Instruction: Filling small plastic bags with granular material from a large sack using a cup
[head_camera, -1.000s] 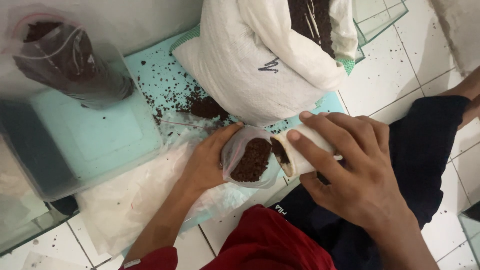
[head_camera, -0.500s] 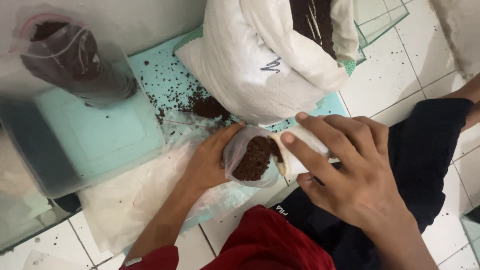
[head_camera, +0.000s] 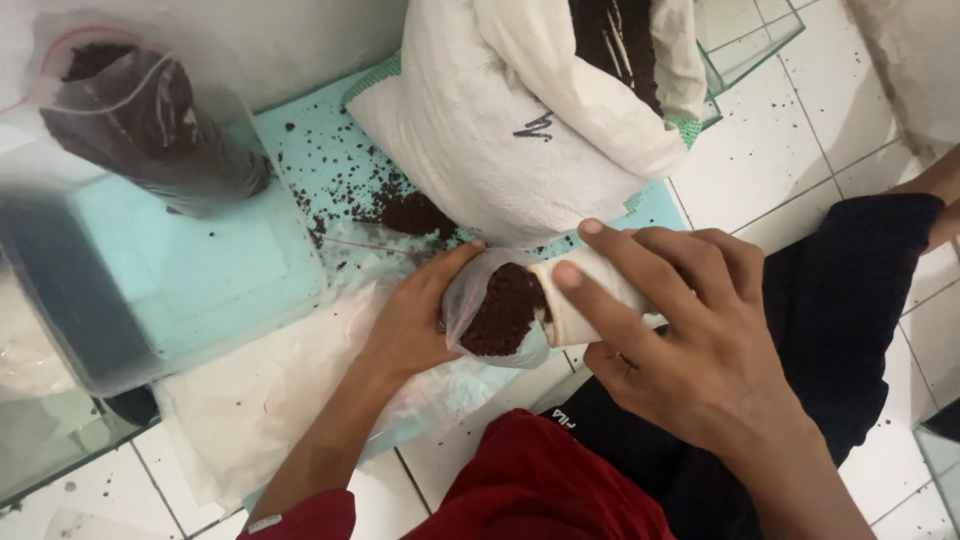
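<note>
While the left hand (head_camera: 420, 320) cups a small clear plastic bag (head_camera: 495, 310) from its left side, fingers curled around the thin, crinkled film, the right hand (head_camera: 680, 340) grips a white cylindrical cup (head_camera: 590, 295), tilted on its side with its mouth pushed into the bag's opening. Dark brown, crumbly granules (head_camera: 505, 310) fill the bag, coarse and soil-like. Both sit near the middle of the scene, just above a flat sheet of translucent plastic (head_camera: 260, 400) lying on a pale turquoise mat (head_camera: 330, 150) over the white tiled floor (head_camera: 800, 150). Behind them, far centre, slumps a big white woven sack (head_camera: 520, 120), its rolled-down top showing the same dark material. Loose crumbs and a small heap (head_camera: 415, 213) are scattered on the mat beside the sack. At far left a second clear bag (head_camera: 140, 125), packed dark and rounded, rests on a blurred turquoise, box-shaped scale (head_camera: 170, 260).

The cup's mouth is hidden inside the bag, and the right palm covers most of its body. The sack's top is cut off by the frame. The scale's near face is too blurred to read.

Compared with half a second ago, the cup sits slightly deeper in the bag and the right fingers have shifted a little farther over it; everything else lies as it did.
</note>
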